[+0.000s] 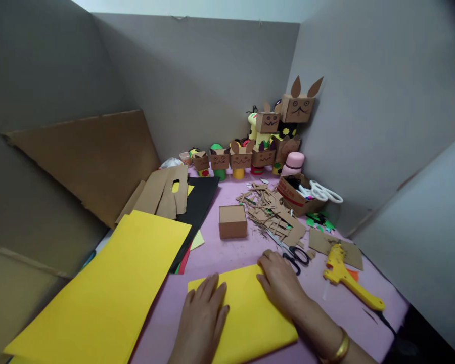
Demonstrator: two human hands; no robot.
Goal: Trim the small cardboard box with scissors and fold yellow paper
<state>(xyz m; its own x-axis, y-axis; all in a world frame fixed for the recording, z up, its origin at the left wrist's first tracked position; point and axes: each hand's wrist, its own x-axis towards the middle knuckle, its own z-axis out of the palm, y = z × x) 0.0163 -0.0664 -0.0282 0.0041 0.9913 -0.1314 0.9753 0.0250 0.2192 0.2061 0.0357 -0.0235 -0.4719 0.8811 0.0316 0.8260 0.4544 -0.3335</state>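
A yellow sheet of paper (250, 313), which looks folded over, lies on the table in front of me. My left hand (205, 313) rests on its left side, palm down, with the fingers stretched and a little apart. At the sheet's upper right edge, my right hand (278, 280) presses down with loosely bent fingers and the thumb held apart. Just beyond the sheet stands a small closed cardboard box (232, 221). Black-handled scissors (291, 253) lie open a little past my right hand.
Large yellow sheets (109, 288) and black card (197, 207) lie left, near cardboard pieces (157, 189). Cardboard scraps (271, 212), a yellow glue gun (351, 278) and a box with white scissors (299, 194) are right. Box-headed animal figures (240, 159) line the back wall.
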